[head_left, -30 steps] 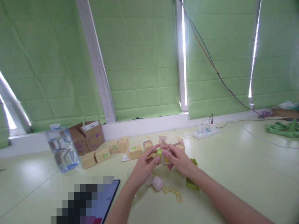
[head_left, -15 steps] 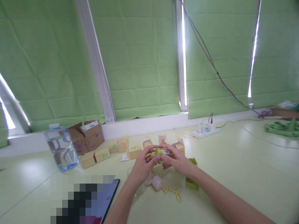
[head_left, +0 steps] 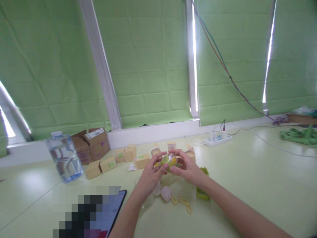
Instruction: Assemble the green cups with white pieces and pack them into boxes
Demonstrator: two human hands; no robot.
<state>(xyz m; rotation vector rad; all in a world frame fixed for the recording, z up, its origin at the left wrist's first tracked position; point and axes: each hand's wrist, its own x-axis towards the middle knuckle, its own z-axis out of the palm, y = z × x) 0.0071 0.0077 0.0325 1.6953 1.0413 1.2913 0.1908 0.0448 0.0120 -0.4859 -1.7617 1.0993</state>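
Observation:
Between my two hands is a small clear-and-green container with a yellow part showing at its right side; its exact kind I cannot make out. My left hand (head_left: 151, 171) grips the clear-and-green container (head_left: 169, 160) from the left, thumb on the near side. On the other side, my right hand (head_left: 189, 168) holds it with thumb and fingers. Below the hands lie pale pink rounded pieces (head_left: 166, 193) and yellow looped pieces (head_left: 185, 204). A clear vessel (head_left: 148, 202) is partly hidden by my left forearm. Beside my right forearm is an olive-green piece (head_left: 203, 194).
Several small yellow boxes (head_left: 108, 164) line the table behind my hands, some with open flaps. A large water bottle (head_left: 64, 158) and a brown carton (head_left: 97, 143) stand at left. A tablet (head_left: 112, 211) lies in front. Farther right are a power strip (head_left: 217, 140) and green items (head_left: 298, 136).
The container has turned in my hands, so its clear side and yellow part now show. The fingers have shifted slightly around it. Things on the table stay put.

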